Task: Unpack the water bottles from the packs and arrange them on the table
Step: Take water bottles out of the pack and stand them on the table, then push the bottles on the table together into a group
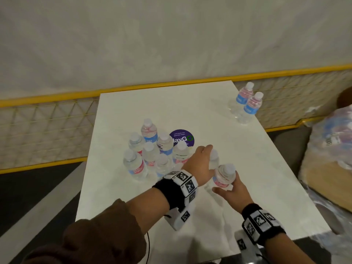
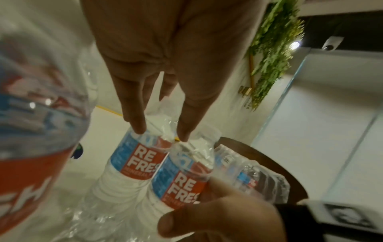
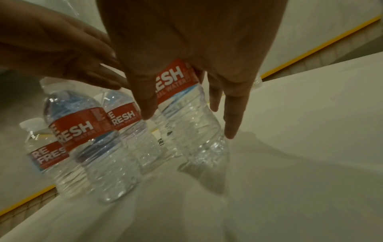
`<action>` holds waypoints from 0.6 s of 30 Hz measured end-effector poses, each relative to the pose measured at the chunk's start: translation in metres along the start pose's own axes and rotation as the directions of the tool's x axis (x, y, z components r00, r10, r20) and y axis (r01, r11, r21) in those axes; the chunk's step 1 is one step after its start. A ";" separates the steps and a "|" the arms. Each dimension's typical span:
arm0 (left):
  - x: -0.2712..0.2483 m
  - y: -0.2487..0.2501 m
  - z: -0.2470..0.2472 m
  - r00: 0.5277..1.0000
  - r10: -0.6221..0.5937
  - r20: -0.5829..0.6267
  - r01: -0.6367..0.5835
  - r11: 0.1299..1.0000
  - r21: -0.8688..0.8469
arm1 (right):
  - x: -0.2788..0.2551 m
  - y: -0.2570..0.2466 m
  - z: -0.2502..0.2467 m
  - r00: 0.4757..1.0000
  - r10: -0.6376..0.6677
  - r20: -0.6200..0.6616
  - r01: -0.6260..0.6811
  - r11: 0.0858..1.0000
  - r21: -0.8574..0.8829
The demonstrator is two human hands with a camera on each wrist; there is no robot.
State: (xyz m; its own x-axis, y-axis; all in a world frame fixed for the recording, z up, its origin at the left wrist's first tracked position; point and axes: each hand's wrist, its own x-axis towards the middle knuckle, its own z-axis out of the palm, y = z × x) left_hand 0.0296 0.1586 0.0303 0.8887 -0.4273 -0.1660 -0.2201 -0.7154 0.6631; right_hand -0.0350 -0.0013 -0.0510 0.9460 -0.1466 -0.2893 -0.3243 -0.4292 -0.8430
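Observation:
Two water bottles with red-and-blue labels stand close together near the middle of the white table (image 1: 257,168). My right hand (image 1: 229,189) grips the nearer bottle (image 1: 223,175) round its lower body, thumb on one side and fingers down the other (image 3: 232,117). My left hand (image 1: 200,161) reaches across with straight fingers (image 2: 135,121) and touches the tops of both, the farther bottle (image 1: 214,159) included. A cluster of several bottles (image 1: 152,153) stands just to the left. Two more bottles (image 1: 245,103) stand at the far right corner.
A plastic-wrapped pack of bottles (image 1: 333,138) lies off the table's right edge on a brown surface (image 1: 323,178). A purple round sticker (image 1: 182,138) marks the table's middle. A yellow mesh railing (image 1: 47,130) runs behind the table.

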 end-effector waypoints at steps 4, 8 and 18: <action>-0.028 0.001 -0.019 0.966 0.208 -0.153 -0.230 0.963 -0.141 | 0.000 0.004 0.004 0.997 0.076 0.012 -0.077 0.992 0.102; -0.056 -0.040 -0.046 0.828 0.263 -0.495 -0.324 0.945 -0.040 | -0.007 0.008 0.010 0.985 0.167 0.038 -0.171 0.973 0.156; -0.089 -0.163 -0.049 0.689 -0.199 -0.697 0.046 0.972 -0.232 | -0.012 0.006 0.044 0.996 0.084 -0.012 -0.078 0.966 0.247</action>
State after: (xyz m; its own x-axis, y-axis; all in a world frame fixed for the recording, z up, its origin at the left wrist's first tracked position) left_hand 0.0063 0.3403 -0.0269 0.9364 0.2332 0.2623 -0.0798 -0.5863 0.8061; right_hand -0.0484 0.0368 -0.0722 0.9154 -0.1928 -0.3533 -0.3873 -0.1830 -0.9036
